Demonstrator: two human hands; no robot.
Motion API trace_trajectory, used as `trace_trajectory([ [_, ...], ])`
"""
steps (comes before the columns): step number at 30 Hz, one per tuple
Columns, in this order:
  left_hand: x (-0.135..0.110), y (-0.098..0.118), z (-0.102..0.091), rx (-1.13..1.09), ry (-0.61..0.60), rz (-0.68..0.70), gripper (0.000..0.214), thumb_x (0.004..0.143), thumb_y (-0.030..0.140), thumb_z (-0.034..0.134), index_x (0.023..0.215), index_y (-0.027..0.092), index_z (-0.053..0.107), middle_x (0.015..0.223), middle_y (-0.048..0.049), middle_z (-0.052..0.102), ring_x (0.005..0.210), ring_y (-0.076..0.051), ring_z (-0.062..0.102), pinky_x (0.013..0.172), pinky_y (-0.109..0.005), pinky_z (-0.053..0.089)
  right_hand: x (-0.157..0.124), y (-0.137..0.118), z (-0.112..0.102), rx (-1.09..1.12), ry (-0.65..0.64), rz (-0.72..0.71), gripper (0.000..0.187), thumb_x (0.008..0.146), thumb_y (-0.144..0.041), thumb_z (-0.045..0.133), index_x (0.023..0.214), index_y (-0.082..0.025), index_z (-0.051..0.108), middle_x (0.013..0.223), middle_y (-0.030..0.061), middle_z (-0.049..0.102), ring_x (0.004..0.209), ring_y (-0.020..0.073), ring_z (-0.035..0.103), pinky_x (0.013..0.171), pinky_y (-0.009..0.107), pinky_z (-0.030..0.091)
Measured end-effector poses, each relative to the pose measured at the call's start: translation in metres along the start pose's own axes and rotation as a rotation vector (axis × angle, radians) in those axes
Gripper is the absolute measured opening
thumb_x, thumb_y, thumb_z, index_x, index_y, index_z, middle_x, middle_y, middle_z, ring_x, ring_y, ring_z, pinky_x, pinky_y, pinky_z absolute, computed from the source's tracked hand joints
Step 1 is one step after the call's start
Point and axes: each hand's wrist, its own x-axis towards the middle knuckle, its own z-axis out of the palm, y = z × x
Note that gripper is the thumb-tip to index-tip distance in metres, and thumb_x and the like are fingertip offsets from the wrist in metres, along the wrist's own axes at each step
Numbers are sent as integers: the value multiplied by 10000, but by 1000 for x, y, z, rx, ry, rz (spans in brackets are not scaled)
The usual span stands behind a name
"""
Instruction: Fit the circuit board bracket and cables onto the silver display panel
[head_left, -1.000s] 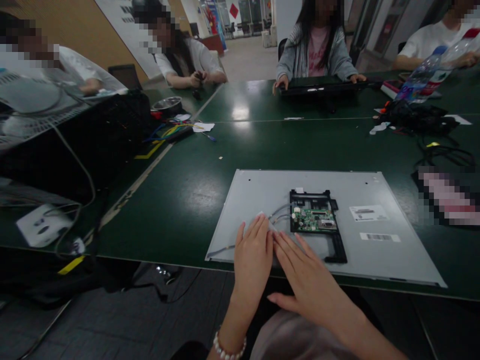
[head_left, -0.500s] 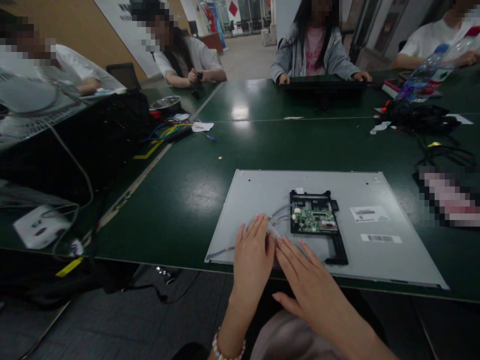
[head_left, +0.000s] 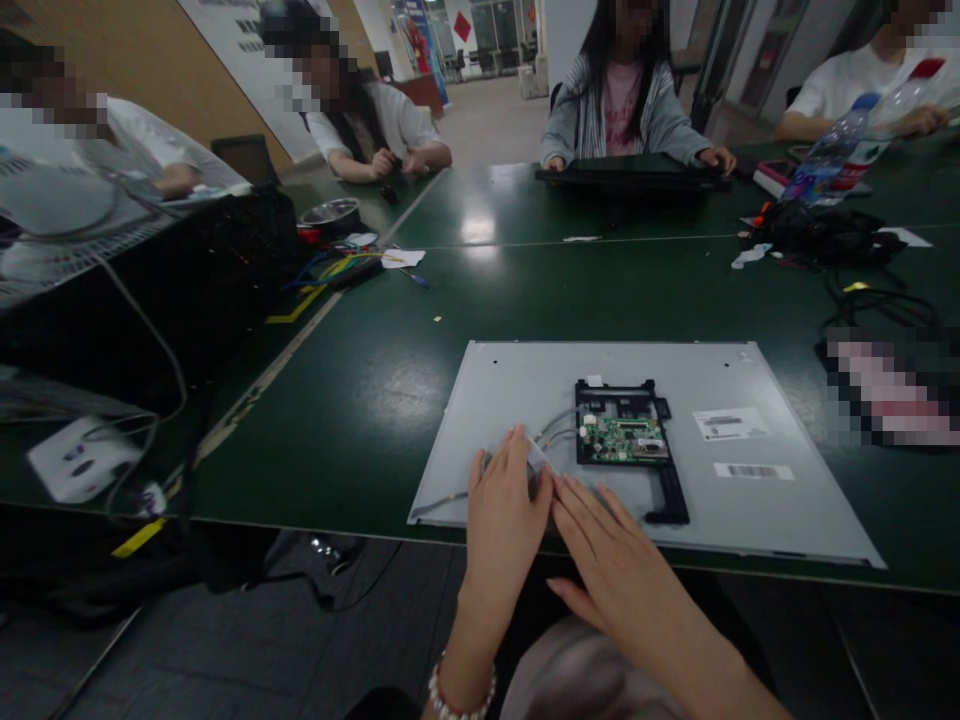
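A grey metal panel (head_left: pixel 525 385) lies flat on the dark green table (head_left: pixel 375 380), with two white labels on its right half. A small green circuit board (head_left: pixel 622 438) in a black frame sits near the panel's middle, and thin grey wires (head_left: pixel 555 425) run from it to the left. My left hand (head_left: pixel 507 500) rests flat on the panel's near edge with fingers stretched out over the wires. My right hand (head_left: pixel 611 550) lies flat beside it, fingers spread, just left of the black frame. Both hands hold nothing.
Three other people sit across the table; one has hands on a black flat device (head_left: pixel 630 178). Coloured cables and a metal bowl (head_left: pixel 330 212) lie at the left rear, black cables (head_left: pixel 840 240) and bottles at the right rear. A fan and a power strip (head_left: pixel 82 462) stand at left.
Both hands stay flat on the panel, barely shifting. The view has drifted slightly, and the people across the table have moved their hands a little.
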Motion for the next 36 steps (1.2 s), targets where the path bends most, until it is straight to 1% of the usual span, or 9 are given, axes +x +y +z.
trace_trajectory([
  [5, -4, 5, 1, -1, 26, 10, 393, 958, 251, 459, 1323, 121, 524, 1398, -166, 556, 1291, -278, 544, 1129, -496, 341, -4, 0, 0, -5, 45, 1, 613, 917, -320, 569, 1447, -38, 443, 1534, 163, 427, 1416, 271, 411, 1150, 451, 409],
  [9, -7, 6, 2, 11, 40, 13, 383, 967, 248, 451, 1323, 129, 528, 1413, -161, 544, 1319, -279, 516, 1128, -497, 344, -9, 0, 1, -6, 74, -1, 607, 899, -323, 585, 1428, -47, 474, 1527, 147, 438, 1391, 273, 448, 1124, 426, 445],
  [18, -8, 10, 1, 30, 55, -3, 310, 957, 245, 478, 1233, 147, 580, 1439, -143, 523, 1380, -285, 442, 1155, -515, 300, -17, 0, -5, -35, 20, -14, 535, 907, -195, 500, 1427, -72, 479, 1524, 134, 447, 1397, 267, 441, 1117, 452, 448],
  [21, -8, 13, -2, 32, 57, -16, 281, 955, 241, 482, 1203, 167, 591, 1431, -128, 535, 1395, -289, 419, 1161, -551, 266, -21, 4, -12, 10, 23, -8, 540, 908, -197, 501, 1440, -114, 469, 1523, 118, 458, 1404, 251, 432, 1124, 442, 439],
  [24, -7, 14, -3, 18, 67, -44, 248, 943, 242, 504, 1163, 189, 605, 1428, -115, 540, 1407, -293, 401, 1152, -581, 258, -29, 16, -29, 84, 46, 35, 535, 921, -207, 486, 1454, -165, 451, 1540, 99, 442, 1413, 235, 420, 1124, 439, 435],
  [27, -5, 15, -1, 2, 94, -74, 245, 919, 242, 539, 1151, 200, 608, 1433, -116, 533, 1416, -307, 382, 1140, -612, 248, -40, 42, -53, 190, 96, 193, 519, 951, -267, 465, 1467, -227, 423, 1559, 79, 415, 1420, 238, 408, 1130, 473, 417],
  [31, -2, 13, -1, -48, 154, -99, 350, 922, 266, 549, 1266, 199, 562, 1439, -149, 517, 1420, -322, 371, 1131, -617, 254, -59, 97, -80, 239, 351, 514, 488, 948, -399, 480, 1413, -254, 486, 1505, 86, 488, 1386, 266, 455, 1152, 526, 349],
  [33, -2, 11, -2, -90, 188, -104, 351, 946, 279, 516, 1286, 194, 544, 1448, -158, 503, 1417, -317, 377, 1129, -604, 269, -72, 127, -84, 239, 442, 667, 513, 922, -454, 496, 1400, -268, 510, 1493, 73, 504, 1378, 283, 462, 1147, 534, 341],
  [36, -2, 4, -7, -161, 235, -95, 333, 982, 290, 451, 1288, 182, 526, 1435, -156, 512, 1411, -289, 391, 1139, -559, 298, -92, 165, -81, 250, 486, 889, 576, 873, -535, 531, 1398, -300, 522, 1513, 62, 481, 1359, 327, 478, 1087, 547, 407],
])
